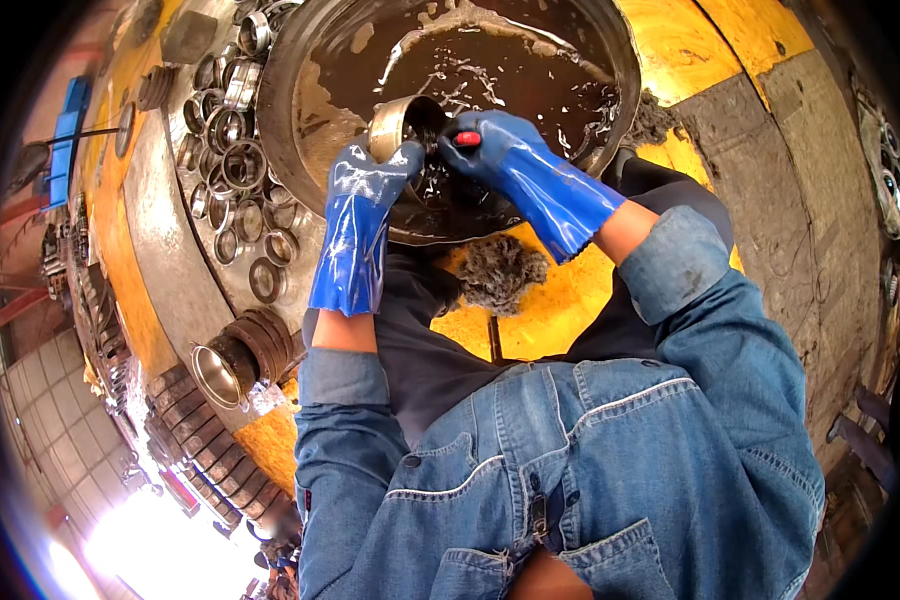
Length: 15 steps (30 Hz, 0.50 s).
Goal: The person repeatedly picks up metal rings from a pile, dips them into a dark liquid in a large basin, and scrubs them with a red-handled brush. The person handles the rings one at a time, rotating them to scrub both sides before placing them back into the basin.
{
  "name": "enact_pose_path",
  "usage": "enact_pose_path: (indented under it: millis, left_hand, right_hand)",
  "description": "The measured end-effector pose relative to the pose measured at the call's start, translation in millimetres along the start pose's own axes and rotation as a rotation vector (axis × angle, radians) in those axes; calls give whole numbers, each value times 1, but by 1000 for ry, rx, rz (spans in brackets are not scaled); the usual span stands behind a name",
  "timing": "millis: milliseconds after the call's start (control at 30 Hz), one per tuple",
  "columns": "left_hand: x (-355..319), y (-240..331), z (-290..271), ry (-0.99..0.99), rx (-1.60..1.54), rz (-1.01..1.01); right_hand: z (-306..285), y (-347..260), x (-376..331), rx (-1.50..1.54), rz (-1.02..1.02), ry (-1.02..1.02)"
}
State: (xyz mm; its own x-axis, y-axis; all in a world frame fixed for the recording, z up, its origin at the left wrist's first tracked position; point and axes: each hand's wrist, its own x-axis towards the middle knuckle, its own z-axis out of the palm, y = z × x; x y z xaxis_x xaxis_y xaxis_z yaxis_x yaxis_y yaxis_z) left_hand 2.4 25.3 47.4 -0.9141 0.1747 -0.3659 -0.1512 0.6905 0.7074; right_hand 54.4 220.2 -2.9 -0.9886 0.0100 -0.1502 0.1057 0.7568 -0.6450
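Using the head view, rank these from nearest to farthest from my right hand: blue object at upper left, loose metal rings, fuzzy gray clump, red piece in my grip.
1. Red piece: inside the right hand.
2. Fuzzy gray clump: below the hand.
3. Loose metal rings: to its left.
4. Blue object: far left.

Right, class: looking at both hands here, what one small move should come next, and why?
Probably turn the metal ring slightly with the left hand: that hand grips its rim, the right hand holds a red-handled tool at its open end, and both are above the basin of dark liquid, which could catch drips.
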Motion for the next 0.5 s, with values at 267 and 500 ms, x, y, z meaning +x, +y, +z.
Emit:
enact_pose_path:
  millis: [267, 500]
  left_hand:
    - [-1, -6, -3, 0, 202, -54]
    - [3, -28, -12, 15, -192, -106]
  right_hand:
    - [-63, -11, -33, 672, 345, -366]
    - [-34, 34, -6, -106, 137, -85]
